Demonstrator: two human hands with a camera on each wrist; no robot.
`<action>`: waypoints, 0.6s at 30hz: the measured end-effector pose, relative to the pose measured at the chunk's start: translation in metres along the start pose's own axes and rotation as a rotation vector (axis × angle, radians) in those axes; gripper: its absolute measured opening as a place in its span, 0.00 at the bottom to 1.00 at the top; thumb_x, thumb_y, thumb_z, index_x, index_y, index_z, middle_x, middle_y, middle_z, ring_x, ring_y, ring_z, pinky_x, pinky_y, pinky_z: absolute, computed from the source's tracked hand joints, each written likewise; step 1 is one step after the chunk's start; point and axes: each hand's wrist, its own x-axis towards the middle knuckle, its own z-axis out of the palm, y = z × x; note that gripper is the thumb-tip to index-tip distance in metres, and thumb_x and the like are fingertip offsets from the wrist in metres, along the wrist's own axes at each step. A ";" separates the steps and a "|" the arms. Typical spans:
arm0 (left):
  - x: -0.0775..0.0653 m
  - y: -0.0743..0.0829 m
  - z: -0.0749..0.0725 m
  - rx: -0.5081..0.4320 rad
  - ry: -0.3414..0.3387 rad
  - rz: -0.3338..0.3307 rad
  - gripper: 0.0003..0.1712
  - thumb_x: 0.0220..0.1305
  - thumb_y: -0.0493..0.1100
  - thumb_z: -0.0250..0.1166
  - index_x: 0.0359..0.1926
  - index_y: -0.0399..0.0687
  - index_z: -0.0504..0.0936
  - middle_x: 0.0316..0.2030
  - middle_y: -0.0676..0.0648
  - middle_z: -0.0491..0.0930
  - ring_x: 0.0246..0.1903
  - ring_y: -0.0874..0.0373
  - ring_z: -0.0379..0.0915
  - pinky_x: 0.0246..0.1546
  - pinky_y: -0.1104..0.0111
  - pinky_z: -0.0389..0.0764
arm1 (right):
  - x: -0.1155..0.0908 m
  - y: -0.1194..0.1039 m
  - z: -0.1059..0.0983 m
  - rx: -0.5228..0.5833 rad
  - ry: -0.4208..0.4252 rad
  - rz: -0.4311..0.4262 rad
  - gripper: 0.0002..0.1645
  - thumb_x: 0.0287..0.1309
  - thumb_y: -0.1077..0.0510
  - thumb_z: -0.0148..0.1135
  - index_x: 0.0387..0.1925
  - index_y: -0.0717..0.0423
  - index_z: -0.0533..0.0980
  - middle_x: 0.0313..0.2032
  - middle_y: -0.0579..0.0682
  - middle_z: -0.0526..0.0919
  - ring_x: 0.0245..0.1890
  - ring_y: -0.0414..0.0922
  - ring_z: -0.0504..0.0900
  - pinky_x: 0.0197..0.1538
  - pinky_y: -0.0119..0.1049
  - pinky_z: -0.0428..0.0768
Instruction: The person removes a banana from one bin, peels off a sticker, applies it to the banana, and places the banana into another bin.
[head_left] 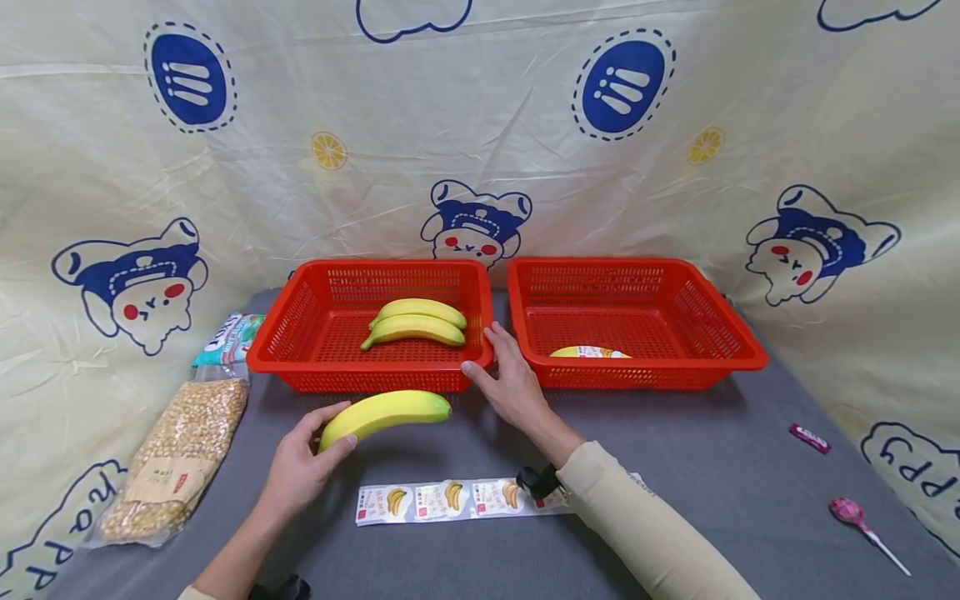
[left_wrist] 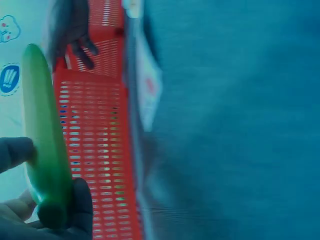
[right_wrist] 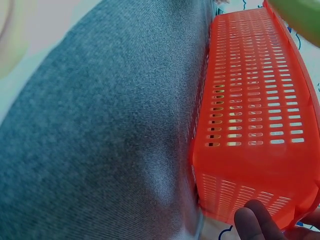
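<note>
A yellow banana point(head_left: 386, 412) with a greenish tip is in my left hand point(head_left: 300, 457), gripped at one end between thumb and fingers and held in front of the left red basket point(head_left: 360, 367). In the left wrist view the banana point(left_wrist: 42, 125) stands upright before the basket's slotted wall. My right hand point(head_left: 517, 385) is at that basket's front right corner, thumb and fingertips right at the rim, fingers fairly straight. Two bananas point(head_left: 416, 321) lie inside the left basket. The right red basket point(head_left: 645, 375) contains a banana with a label point(head_left: 588, 352), partly hidden by the front wall.
A strip of banana-printed labels point(head_left: 442, 500) lies in front, partly under my right forearm. At the left are a bag of yellow kernels point(head_left: 176, 458) and a teal packet point(head_left: 228, 340). A small purple candy point(head_left: 810, 438) and a lollipop point(head_left: 851, 512) lie at the right.
</note>
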 end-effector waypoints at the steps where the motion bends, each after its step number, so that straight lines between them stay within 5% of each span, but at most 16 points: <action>1: 0.000 -0.002 0.001 0.029 -0.007 -0.016 0.27 0.60 0.41 0.64 0.60 0.47 0.72 0.51 0.43 0.77 0.41 0.58 0.68 0.39 0.74 0.72 | 0.000 0.000 0.000 0.001 -0.001 -0.001 0.47 0.55 0.42 0.63 0.71 0.50 0.55 0.74 0.47 0.50 0.73 0.50 0.54 0.65 0.49 0.66; 7: 0.004 -0.003 0.016 0.160 -0.048 -0.060 0.26 0.56 0.41 0.67 0.58 0.46 0.76 0.50 0.42 0.79 0.43 0.54 0.72 0.43 0.66 0.72 | 0.000 0.000 -0.001 0.002 -0.002 -0.009 0.46 0.55 0.42 0.62 0.71 0.50 0.55 0.74 0.47 0.50 0.73 0.50 0.54 0.66 0.50 0.64; 18: 0.021 0.017 0.059 0.255 -0.123 0.066 0.25 0.50 0.40 0.70 0.52 0.46 0.79 0.44 0.46 0.81 0.38 0.57 0.71 0.39 0.65 0.69 | -0.001 0.000 -0.002 -0.011 -0.008 -0.023 0.46 0.56 0.40 0.60 0.71 0.51 0.55 0.74 0.47 0.50 0.73 0.51 0.54 0.68 0.51 0.62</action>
